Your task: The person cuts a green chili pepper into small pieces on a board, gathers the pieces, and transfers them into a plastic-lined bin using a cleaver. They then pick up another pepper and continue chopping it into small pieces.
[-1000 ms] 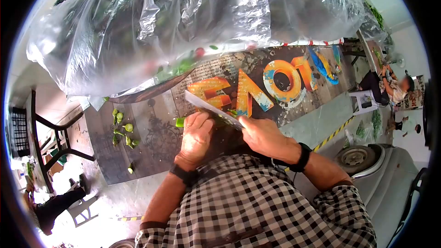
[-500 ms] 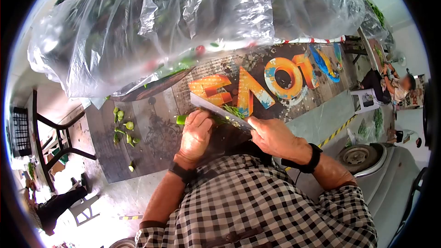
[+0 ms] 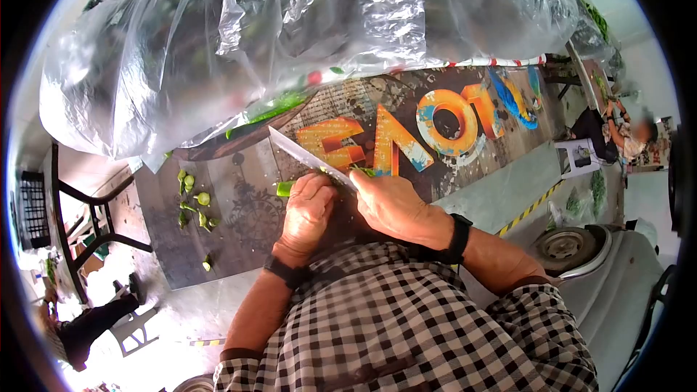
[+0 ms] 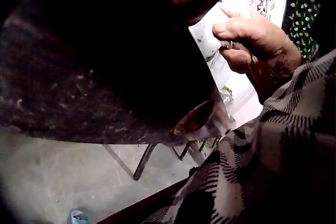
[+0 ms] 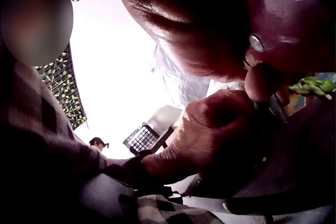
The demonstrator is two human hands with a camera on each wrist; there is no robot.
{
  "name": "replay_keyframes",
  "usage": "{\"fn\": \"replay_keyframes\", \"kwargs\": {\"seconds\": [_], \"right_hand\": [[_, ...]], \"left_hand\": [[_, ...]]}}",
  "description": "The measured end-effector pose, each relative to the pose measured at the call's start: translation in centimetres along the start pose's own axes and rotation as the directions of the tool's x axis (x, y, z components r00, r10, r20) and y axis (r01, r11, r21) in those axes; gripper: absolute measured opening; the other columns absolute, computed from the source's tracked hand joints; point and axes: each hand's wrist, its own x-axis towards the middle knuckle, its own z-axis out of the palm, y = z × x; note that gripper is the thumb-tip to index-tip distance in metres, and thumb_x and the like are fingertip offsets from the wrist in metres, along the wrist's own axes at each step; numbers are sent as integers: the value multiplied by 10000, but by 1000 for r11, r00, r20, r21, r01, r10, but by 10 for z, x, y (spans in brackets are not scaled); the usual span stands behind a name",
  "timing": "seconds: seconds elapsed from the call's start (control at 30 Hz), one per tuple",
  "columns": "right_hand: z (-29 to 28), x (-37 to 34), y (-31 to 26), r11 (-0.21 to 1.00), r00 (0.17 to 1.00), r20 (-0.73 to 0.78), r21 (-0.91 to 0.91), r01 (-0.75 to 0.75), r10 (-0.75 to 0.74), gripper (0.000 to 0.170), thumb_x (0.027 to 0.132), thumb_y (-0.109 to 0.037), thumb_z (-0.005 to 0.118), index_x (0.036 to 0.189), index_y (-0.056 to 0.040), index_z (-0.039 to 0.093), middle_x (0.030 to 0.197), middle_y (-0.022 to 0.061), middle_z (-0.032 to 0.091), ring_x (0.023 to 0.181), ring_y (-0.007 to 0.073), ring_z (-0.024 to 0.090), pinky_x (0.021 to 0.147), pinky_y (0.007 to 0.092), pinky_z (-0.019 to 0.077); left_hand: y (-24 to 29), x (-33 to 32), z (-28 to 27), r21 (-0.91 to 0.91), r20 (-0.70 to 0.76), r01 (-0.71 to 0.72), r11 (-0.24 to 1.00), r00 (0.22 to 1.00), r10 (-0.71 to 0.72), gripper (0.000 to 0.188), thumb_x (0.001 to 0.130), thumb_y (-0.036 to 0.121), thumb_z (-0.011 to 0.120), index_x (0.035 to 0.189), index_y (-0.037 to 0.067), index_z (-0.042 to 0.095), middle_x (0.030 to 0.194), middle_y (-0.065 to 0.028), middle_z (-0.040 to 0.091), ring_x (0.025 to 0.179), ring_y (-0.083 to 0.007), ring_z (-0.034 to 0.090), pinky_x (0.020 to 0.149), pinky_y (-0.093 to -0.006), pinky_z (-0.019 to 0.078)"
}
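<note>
My right hand (image 3: 396,207) grips a kitchen knife (image 3: 303,151), its broad pale blade slanting up and left beyond my left hand. In the right wrist view the knife's dark red handle (image 5: 294,22) shows a metal rivet. My left hand (image 3: 308,210) holds down a long green vegetable (image 3: 284,189), fingers bunched right beside the blade. Only one end of that vegetable sticks out to the left; my fingers hide most of it. Thin green slices (image 3: 364,172) lie past the blade, near my right thumb, and show in the right wrist view too.
Several cut green ends (image 3: 203,201) lie on the table (image 3: 232,247) to the left. Clear plastic sheeting (image 3: 290,36) covers a heap of produce along the far side. A parked vehicle (image 3: 610,297) stands at the right, near a seated person (image 3: 624,134).
The knife first drew back slightly to the right, then slid forward and left with my right hand. My left hand stays almost still on the green vegetable.
</note>
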Motion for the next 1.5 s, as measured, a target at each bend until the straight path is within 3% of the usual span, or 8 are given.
{"fn": "replay_keyframes", "kwargs": {"seconds": [0.07,0.2,0.5,0.7,0.9,1.1,1.2,1.5], "right_hand": [[-6,-7,2,1000,1000,-6,10,19,-19,239,804,-31,597,1009,1,477,618,118,556,534,328,576,466,422,432],[-22,-36,13,998,998,62,-53,-16,19,219,805,-39,602,973,-26,462,642,114,568,549,334,584,465,422,440],[-30,-45,17,996,997,71,-88,8,-2,224,788,-38,613,953,-26,461,647,99,569,564,326,605,467,426,455],[-38,-48,19,988,986,159,-150,-36,60,238,781,-44,624,960,-15,469,694,93,593,587,311,618,491,408,479],[-40,-49,26,987,990,135,-162,-24,46,256,790,-56,622,1007,-18,491,735,97,611,598,308,619,491,401,478],[-47,-41,15,991,990,141,-130,26,-8,254,797,-66,625,1010,-27,492,723,84,601,583,293,613,478,388,471],[-46,-38,14,990,990,143,-140,32,-11,232,799,-65,621,983,-31,484,700,85,593,569,290,609,473,383,468],[-53,-28,9,986,969,247,-165,34,8,221,789,-55,621,943,-17,466,651,97,581,552,311,607,455,392,465]], "left_hand": [[-2,0,0,23,16,-21,1000,1000,20,234,646,-51,676,849,62,648,991,-84,630,1004,-320,580,868,-416,477],[16,7,-15,302,97,-88,949,993,61,135,739,58,652,871,83,646,983,-60,636,1001,-275,582,866,-390,472],[12,-3,-13,247,50,-22,969,999,10,197,729,12,646,920,56,638,1004,-80,603,1002,-295,579,867,-408,482],[7,0,-21,199,97,-94,975,992,76,203,717,1,642,911,61,638,1010,-80,603,1004,-301,582,854,-408,492],[4,-6,-13,152,18,-10,988,1000,8,205,717,-5,633,909,65,643,1001,-79,608,997,-306,591,864,-412,491],[9,-5,-10,180,-35,19,983,999,-13,204,704,-56,644,880,45,663,1014,-107,629,980,-332,598,836,-405,500],[6,-8,-8,195,-15,35,980,999,-33,183,729,3,626,899,63,652,1080,-102,634,1033,-332,586,883,-421,492],[2,-11,-5,193,-47,14,981,999,-5,197,717,-35,614,880,61,669,1028,-95,636,1033,-317,589,907,-406,481]]}}
